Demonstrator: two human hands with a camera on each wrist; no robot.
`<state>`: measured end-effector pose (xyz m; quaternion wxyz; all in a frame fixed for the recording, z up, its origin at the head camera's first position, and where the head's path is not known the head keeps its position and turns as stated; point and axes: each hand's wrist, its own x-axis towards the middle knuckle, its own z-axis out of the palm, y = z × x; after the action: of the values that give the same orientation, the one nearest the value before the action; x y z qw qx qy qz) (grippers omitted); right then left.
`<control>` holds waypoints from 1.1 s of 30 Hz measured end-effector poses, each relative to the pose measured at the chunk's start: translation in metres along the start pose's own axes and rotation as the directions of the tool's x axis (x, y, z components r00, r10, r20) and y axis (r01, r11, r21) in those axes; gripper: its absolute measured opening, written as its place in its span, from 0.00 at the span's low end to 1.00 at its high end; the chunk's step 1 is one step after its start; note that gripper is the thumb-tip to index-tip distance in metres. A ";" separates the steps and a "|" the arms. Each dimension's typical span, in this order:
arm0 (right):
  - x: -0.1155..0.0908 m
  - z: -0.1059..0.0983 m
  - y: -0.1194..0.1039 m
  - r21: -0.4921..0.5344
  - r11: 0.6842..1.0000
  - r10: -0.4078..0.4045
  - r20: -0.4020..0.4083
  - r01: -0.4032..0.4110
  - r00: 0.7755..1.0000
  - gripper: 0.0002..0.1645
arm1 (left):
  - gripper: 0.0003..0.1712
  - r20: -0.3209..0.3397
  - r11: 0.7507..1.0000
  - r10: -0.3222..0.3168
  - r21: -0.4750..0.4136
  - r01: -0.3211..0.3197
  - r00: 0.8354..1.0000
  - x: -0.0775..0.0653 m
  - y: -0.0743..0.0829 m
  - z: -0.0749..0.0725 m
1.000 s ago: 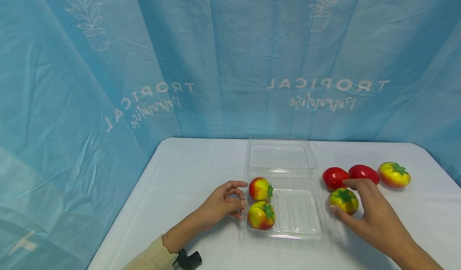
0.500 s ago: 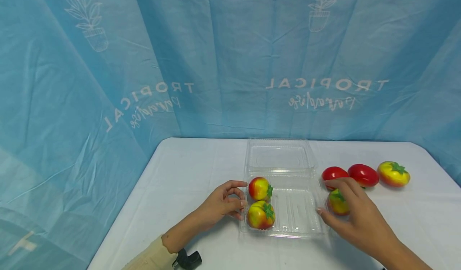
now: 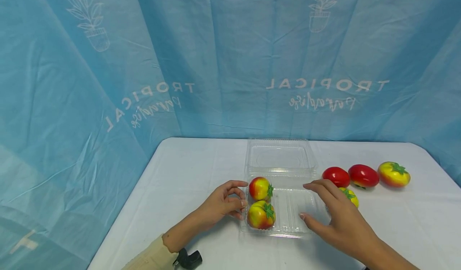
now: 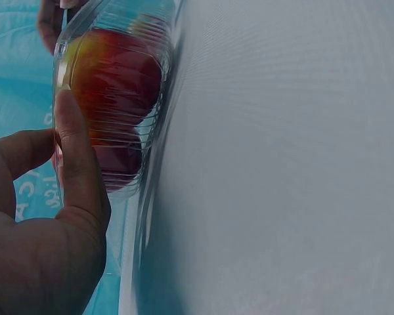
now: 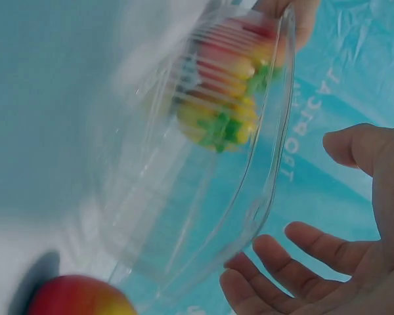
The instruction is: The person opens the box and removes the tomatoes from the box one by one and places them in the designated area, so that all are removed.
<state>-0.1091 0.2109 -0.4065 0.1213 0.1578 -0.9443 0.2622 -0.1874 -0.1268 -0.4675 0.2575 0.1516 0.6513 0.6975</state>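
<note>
A clear plastic clamshell container point(image 3: 293, 212) lies on the white table with its lid point(image 3: 281, 156) folded back. Two red-and-yellow toy fruits with green leafy tops, a rear one point(image 3: 259, 188) and a front one point(image 3: 261, 215), sit in its left side. My left hand point(image 3: 221, 204) pinches the container's left rim; in the left wrist view its thumb point(image 4: 71, 131) lies along that rim. Over the container's right side hovers my right hand point(image 3: 343, 220), fingers spread, holding nothing. Partly hidden behind it is another yellow fruit point(image 3: 351, 196) with a green top, on the table.
Right of the container lie two red fruits, one nearer point(image 3: 336, 176) and one farther right point(image 3: 363, 176). A yellow-and-red fruit point(image 3: 394, 174) ends that row. A blue printed curtain point(image 3: 223, 61) hangs behind and left of the table.
My right hand has moved left, from around the yellow fruit to above the container's right side, leaving that fruit on the table. The left hand has stayed at the left rim.
</note>
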 end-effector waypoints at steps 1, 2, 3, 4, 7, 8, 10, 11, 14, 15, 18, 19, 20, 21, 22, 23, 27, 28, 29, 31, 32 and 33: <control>0.001 0.001 -0.002 -0.001 1.000 -0.004 0.005 0.004 1.000 0.45 | 0.33 0.000 1.000 0.000 0.000 0.000 1.000 0.000 0.000 0.000; 0.001 0.002 -0.004 -0.001 1.000 -0.009 0.010 0.009 1.000 0.45 | 0.33 -0.001 1.000 0.000 0.000 0.000 1.000 0.000 0.000 0.000; 0.001 0.003 -0.006 0.002 1.000 -0.014 0.016 0.014 1.000 0.45 | 0.33 -0.001 1.000 -0.001 0.001 0.001 1.000 0.000 0.000 0.000; 0.002 0.004 -0.007 0.004 1.000 -0.019 0.021 0.019 1.000 0.45 | 0.33 -0.001 1.000 -0.001 0.002 0.001 1.000 0.000 0.000 0.000; 0.002 0.008 -0.012 0.013 1.000 -0.026 0.042 0.025 0.999 0.45 | 0.33 -0.002 1.000 0.000 0.002 0.000 1.000 0.000 0.000 0.000; 0.002 0.010 -0.014 0.018 0.999 -0.032 0.047 0.032 0.998 0.45 | 0.33 -0.002 1.000 0.000 0.002 0.000 1.000 0.000 0.000 0.000; 0.003 0.013 -0.017 0.021 0.999 -0.046 0.054 0.045 0.997 0.45 | 0.33 -0.003 1.000 0.001 0.000 -0.001 1.000 0.000 0.000 0.000; 0.004 0.014 -0.018 0.021 0.998 -0.054 0.057 0.053 0.997 0.45 | 0.33 -0.003 1.000 0.002 0.000 -0.002 1.000 0.000 0.000 0.000; 0.005 0.018 -0.023 0.020 0.997 -0.073 0.069 0.072 0.995 0.44 | 0.33 -0.001 1.000 0.003 -0.003 -0.003 1.000 0.000 0.000 0.000; 0.006 0.019 -0.024 0.020 0.997 -0.076 0.076 0.074 0.994 0.44 | 0.33 0.000 1.000 0.003 -0.004 -0.003 1.000 0.000 0.000 0.000; 0.006 0.022 -0.029 0.033 0.997 -0.076 0.100 0.073 0.992 0.43 | 0.33 0.001 1.000 0.002 -0.007 -0.002 1.000 0.000 0.000 0.000; 0.007 0.023 -0.030 0.041 0.996 -0.077 0.108 0.073 0.991 0.42 | 0.33 0.002 1.000 0.000 -0.006 0.000 1.000 0.000 0.000 0.000; 0.007 0.024 -0.031 0.046 0.996 -0.081 0.115 0.076 0.990 0.42 | 0.33 0.001 1.000 -0.002 -0.005 0.002 1.000 0.000 0.000 0.000; 0.007 0.026 -0.032 0.053 0.995 -0.085 0.119 0.079 0.989 0.42 | 0.33 0.001 1.000 -0.004 -0.005 0.004 1.000 0.000 0.000 0.000; 0.007 0.027 -0.033 0.056 0.995 -0.091 0.123 0.085 0.988 0.42 | 0.33 0.000 1.000 -0.006 -0.005 0.006 1.000 0.000 0.000 0.001; 0.007 0.029 -0.034 0.059 0.994 -0.100 0.131 0.093 0.986 0.42 | 0.33 0.000 1.000 -0.008 -0.005 0.008 1.000 0.000 0.000 0.000; 0.009 0.034 -0.037 0.075 0.986 -0.156 0.150 0.147 0.976 0.41 | 0.33 0.003 1.000 -0.003 -0.007 0.003 1.000 0.000 0.001 0.000; 0.010 0.036 -0.038 0.080 0.984 -0.172 0.157 0.161 0.972 0.40 | 0.33 0.005 1.000 -0.002 -0.007 0.002 1.000 0.000 0.001 0.000; 0.010 0.037 -0.038 0.087 0.981 -0.188 0.163 0.175 0.969 0.40 | 0.33 0.007 1.000 -0.001 -0.008 0.001 1.000 -0.001 0.001 0.000; 0.012 0.040 -0.040 0.102 0.975 -0.215 0.177 0.199 0.961 0.39 | 0.33 0.009 1.000 -0.001 -0.008 0.001 1.000 -0.001 0.001 0.000; 0.012 0.041 -0.041 0.109 0.971 -0.230 0.180 0.213 0.956 0.39 | 0.33 0.010 1.000 -0.001 -0.008 0.001 1.000 -0.001 0.001 0.000; 0.013 0.043 -0.041 0.115 0.967 -0.246 0.180 0.228 0.952 0.39 | 0.33 0.012 1.000 -0.002 -0.008 0.002 1.000 -0.001 0.001 0.000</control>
<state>-0.1122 0.1514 -0.4191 0.0524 0.3002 -0.9125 0.2730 -0.1870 -0.1272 -0.4662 0.2626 0.1543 0.6471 0.6989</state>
